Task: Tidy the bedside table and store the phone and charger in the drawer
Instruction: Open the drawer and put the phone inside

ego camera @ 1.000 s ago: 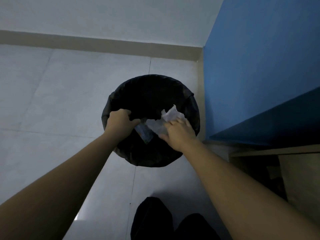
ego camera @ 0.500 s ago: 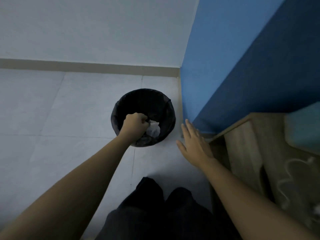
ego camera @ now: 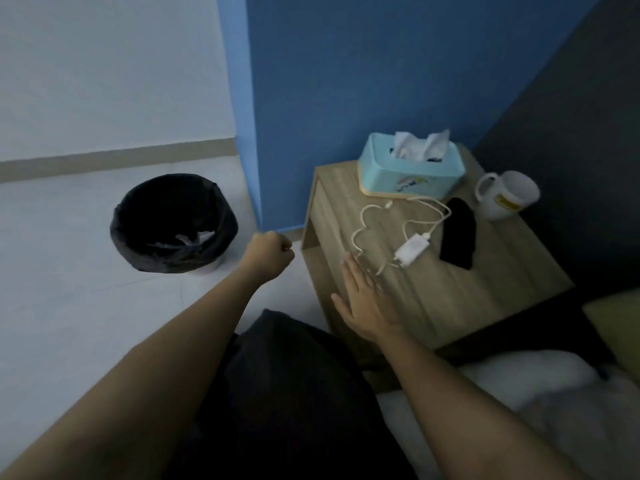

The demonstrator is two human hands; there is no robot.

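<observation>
- Fingers: right hand (ego camera: 365,303) flat and spread at the bedside table's (ego camera: 450,299) front-left edge; left hand (ego camera: 272,255) a closed fist over the floor, nothing visible in it.
- One phone (ego camera: 458,233), mid-table, toward the right edge.
- One charger (ego camera: 412,250), cable (ego camera: 367,223) looping toward the left edge.
- One tissue box (ego camera: 408,171), back edge.
- One mug (ego camera: 507,195), back-right corner.
- One bin (ego camera: 173,221), on the floor.

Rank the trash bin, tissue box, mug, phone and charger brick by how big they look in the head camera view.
Largest to smallest as they appear:
1. trash bin
2. tissue box
3. mug and phone, too close to separate
4. charger brick
The bin stands on the floor beyond the table, so its true size is probably larger still.
</observation>
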